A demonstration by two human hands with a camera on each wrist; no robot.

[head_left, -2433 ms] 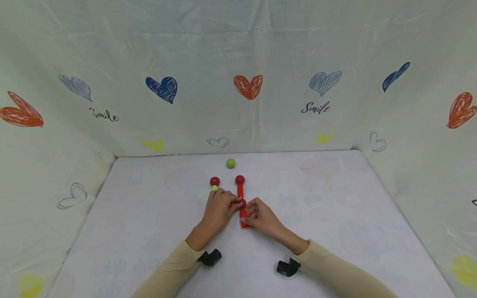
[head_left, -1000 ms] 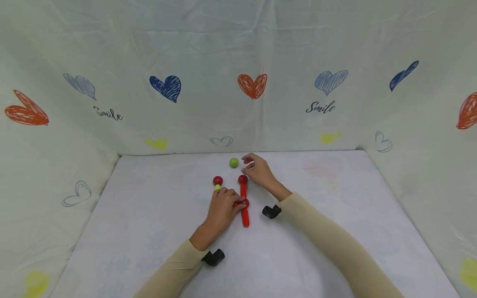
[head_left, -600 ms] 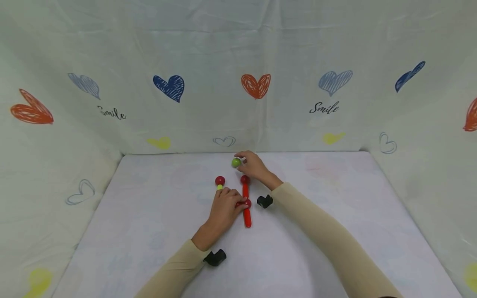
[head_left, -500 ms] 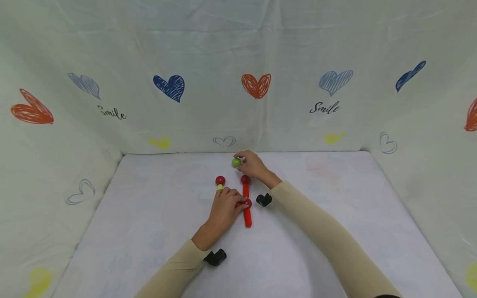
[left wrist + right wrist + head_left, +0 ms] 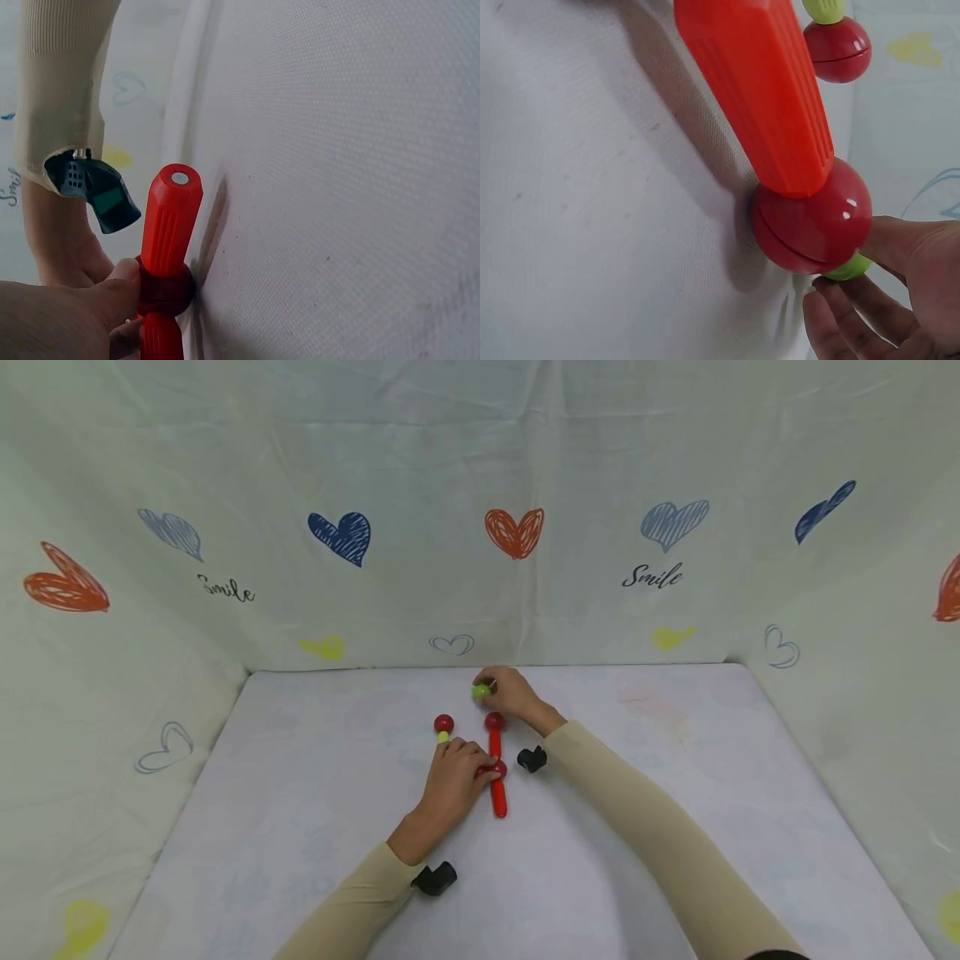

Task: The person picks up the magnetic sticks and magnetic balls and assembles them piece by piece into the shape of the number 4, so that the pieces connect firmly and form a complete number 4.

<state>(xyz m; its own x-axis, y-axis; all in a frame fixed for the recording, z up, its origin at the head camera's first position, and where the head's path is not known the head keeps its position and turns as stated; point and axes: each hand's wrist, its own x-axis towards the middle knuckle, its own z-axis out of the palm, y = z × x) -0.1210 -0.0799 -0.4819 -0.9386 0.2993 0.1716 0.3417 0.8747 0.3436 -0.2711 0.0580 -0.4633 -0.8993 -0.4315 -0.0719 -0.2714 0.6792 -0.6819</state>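
My left hand [image 5: 450,781] pinches the middle red ball [image 5: 500,769] between thumb and fingers. In the left wrist view a red magnetic rod [image 5: 171,221] with a silver end sticks out from that ball, and another red rod [image 5: 161,339] joins it on the other side. The far red rod [image 5: 495,743] leads to a second red ball [image 5: 494,721]. Just beyond that ball, my right hand [image 5: 513,693] pinches a green ball [image 5: 481,692], mostly hidden behind the red one in the right wrist view. My left hand partly covers a yellow-green rod [image 5: 443,737] tipped with a red ball [image 5: 444,723].
The white table [image 5: 337,827] meets a hanging white cloth [image 5: 420,585] printed with hearts just behind the green ball. Black wrist-camera mounts [image 5: 435,878] stick out under both sleeves, the right mount [image 5: 532,759] close to the red rods.
My right hand has left the near red rod, reached to the far side and taken hold of the green ball, shifting it slightly nearer. My left hand keeps its pinch on the middle ball.
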